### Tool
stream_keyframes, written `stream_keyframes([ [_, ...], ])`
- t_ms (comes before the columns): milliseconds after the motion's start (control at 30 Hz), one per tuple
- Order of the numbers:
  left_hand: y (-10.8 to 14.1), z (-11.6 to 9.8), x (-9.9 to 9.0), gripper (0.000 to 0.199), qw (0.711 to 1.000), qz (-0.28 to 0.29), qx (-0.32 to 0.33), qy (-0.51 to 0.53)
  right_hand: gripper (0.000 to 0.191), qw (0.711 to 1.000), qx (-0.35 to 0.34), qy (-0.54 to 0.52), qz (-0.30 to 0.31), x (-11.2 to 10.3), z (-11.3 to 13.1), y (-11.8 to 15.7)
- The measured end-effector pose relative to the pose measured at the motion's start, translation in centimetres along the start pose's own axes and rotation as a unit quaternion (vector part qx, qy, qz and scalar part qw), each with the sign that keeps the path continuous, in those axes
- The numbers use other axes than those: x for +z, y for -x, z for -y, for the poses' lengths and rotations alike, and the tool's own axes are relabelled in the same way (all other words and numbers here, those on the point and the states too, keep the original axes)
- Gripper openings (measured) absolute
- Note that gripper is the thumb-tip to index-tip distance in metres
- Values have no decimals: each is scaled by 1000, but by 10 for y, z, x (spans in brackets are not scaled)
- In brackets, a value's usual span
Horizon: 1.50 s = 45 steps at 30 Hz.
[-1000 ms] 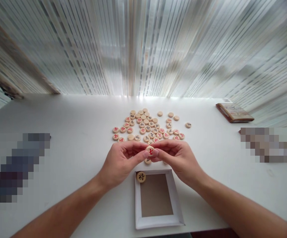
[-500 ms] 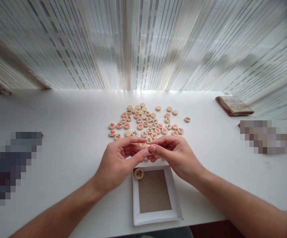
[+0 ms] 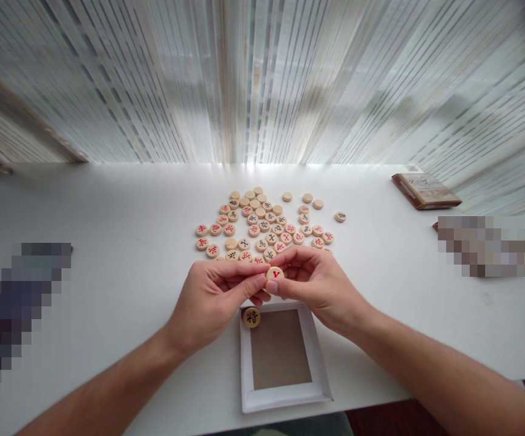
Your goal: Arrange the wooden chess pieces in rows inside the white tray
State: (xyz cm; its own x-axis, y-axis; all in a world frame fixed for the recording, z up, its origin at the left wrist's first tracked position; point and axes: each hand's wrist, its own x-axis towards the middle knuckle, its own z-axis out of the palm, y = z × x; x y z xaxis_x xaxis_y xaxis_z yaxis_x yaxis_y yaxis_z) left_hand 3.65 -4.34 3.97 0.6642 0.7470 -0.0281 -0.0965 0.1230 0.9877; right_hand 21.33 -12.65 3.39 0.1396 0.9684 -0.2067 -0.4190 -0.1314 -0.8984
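Note:
A round wooden Chinese chess piece [image 3: 274,274] with a red mark is held up between my two hands, its face partly covered by a thumb. My right hand [image 3: 314,278] pinches it from the right, thumb on the lower edge. From the left, the thumb and fingers of my left hand [image 3: 217,290] close on its other edge. Just below, a white open-topped box [image 3: 284,396] with a brown bottom lies on the table. One larger piece with a black character [image 3: 252,317] rests in its upper left corner. Loose Chinese chess pieces [image 3: 264,225] spread beyond my hands, the nearest partly hidden.
The white table [image 3: 144,206] reaches back to a striped curtain [image 3: 253,85]. At the far right lies a brown box or book [image 3: 428,191], with a blurred-out item [image 3: 487,245] nearer. Another blurred-out item [image 3: 21,309] lies at the left.
The red-marked piece has come up into plainer sight between my fingertips, its face now turned toward me. My hands have shifted only slightly. The whole view has drifted a little.

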Motion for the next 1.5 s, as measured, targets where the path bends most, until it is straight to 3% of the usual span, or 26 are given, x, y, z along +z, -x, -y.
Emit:
stream_keyframes([
  [300,4,1,2,22,997,56,43,-33,37,1000,0,-15,-13,1,1,0],
  [467,5,2,2,19,998,31,54,-32,32,1000,-15,-9,0,1,1,0],
  [867,-2,0,-2,9,999,-14,6,44,27,997,-30,11,69,-2,2,-1],
  [1233,1,1,3,15,999,-10,-2,41,29,999,-25,17,14,-1,-1,-1],
  [1500,2,-3,5,16,997,9,-10,73,17,996,-72,13,47,-3,-3,-2],
])
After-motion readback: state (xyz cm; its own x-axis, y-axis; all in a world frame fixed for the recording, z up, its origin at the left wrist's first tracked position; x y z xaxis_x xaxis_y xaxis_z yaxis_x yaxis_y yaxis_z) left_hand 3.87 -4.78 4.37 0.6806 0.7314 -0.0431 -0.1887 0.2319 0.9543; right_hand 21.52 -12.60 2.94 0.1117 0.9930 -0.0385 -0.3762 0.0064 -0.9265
